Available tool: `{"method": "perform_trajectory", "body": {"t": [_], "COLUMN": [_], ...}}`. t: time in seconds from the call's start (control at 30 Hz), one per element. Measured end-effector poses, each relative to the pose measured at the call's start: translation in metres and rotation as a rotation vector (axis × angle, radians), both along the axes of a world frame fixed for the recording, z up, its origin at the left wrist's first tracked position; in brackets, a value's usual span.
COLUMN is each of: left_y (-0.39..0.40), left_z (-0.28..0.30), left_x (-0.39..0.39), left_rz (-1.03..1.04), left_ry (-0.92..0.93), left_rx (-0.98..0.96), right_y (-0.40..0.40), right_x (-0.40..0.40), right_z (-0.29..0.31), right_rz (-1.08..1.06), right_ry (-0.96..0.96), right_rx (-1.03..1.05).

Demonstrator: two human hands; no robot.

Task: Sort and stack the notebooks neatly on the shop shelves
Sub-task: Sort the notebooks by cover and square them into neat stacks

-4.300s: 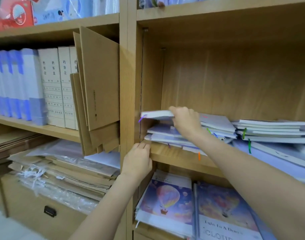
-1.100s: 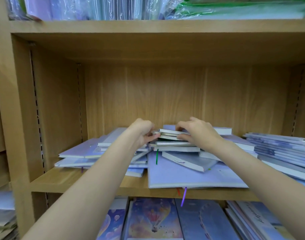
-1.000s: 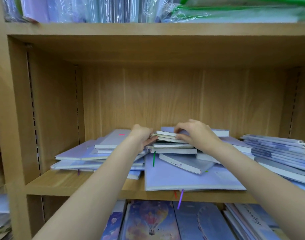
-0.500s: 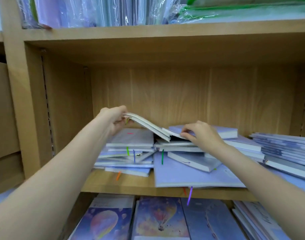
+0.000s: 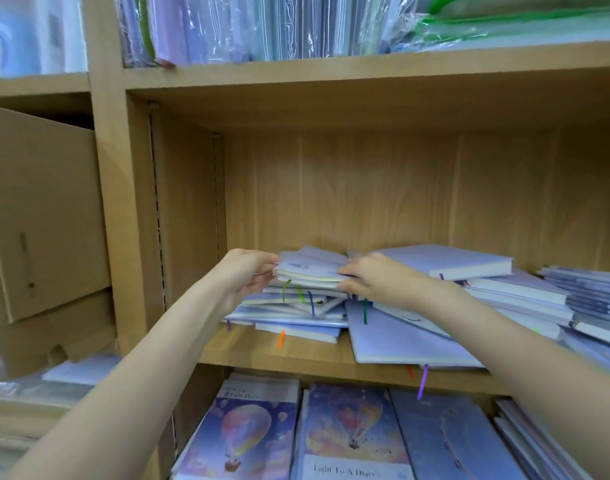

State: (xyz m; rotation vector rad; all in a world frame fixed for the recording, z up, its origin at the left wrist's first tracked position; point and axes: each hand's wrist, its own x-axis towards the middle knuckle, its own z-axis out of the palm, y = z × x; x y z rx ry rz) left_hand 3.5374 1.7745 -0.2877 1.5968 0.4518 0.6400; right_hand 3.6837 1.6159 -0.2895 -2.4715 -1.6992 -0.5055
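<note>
I have both hands on the top notebook (image 5: 310, 266) of the left pile (image 5: 293, 306), which sits on the wooden shelf (image 5: 296, 355) close to its left wall. My left hand (image 5: 246, 275) curls round the notebook's left edge, fingers tucked at the spine side, and my right hand (image 5: 369, 280) grips the right edge, fingers bent over the cover with the thumb below; the notebook rests roughly flat on the books under it, slightly askew. The pile beneath is untidy, with pale lilac covers fanning at different angles and green, blue and orange ribbon markers hanging from the front. Just to the right, a large lilac notebook (image 5: 400, 341) lies flat with its front edge overhanging the shelf lip and a purple ribbon dangling from it. Behind my right wrist a thicker notebook (image 5: 445, 261) tops a second pile, and a third stack (image 5: 594, 299) sits at the far right. On the shelf below lie notebooks with balloon covers (image 5: 244, 434). Plastic-wrapped stock (image 5: 262, 26) fills the shelf above, and brown cardboard (image 5: 44, 209) stands in the bay to the left.
</note>
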Motion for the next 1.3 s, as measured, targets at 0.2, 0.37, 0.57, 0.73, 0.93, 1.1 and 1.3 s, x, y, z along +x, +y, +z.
{"method": "perform_trajectory", "body": {"t": [0.2,0.37,0.57,0.73,0.93,1.1,1.3], "left_y": [-0.006,-0.010,-0.045,-0.136,-0.249,-0.307,-0.308], "left_z": [-0.003,-0.021,0.003,0.027,0.039,0.042,0.002], "left_x": [-0.011,-0.025,-0.019,0.014,0.070,0.127,0.187], "left_rz": [-0.027,-0.047,-0.005,-0.429,-0.617,-0.673,-0.365], "left_ry": [-0.018,0.116,-0.227,-0.432,-0.462,-0.394,-0.133], "left_rx": [0.103,0.161,0.374,-0.170,-0.242,-0.067,0.356], "right_y": [0.009,0.006,-0.059,-0.146,-0.262,-0.324,-0.355], "right_x": [-0.026,-0.040,-0.067,-0.073,-0.022,0.063,0.161], "right_z": [0.000,0.042,0.085,0.065,0.047,0.032,-0.040], "right_rz": [-0.181,-0.116,0.085,0.192,-0.201,-0.341,-0.879], "right_ry": [-0.208,0.079,0.052,-0.125,-0.669,-0.717,-0.447], "right_rx": [0.255,0.759,1.213,0.929,0.681,0.821,0.408]}}
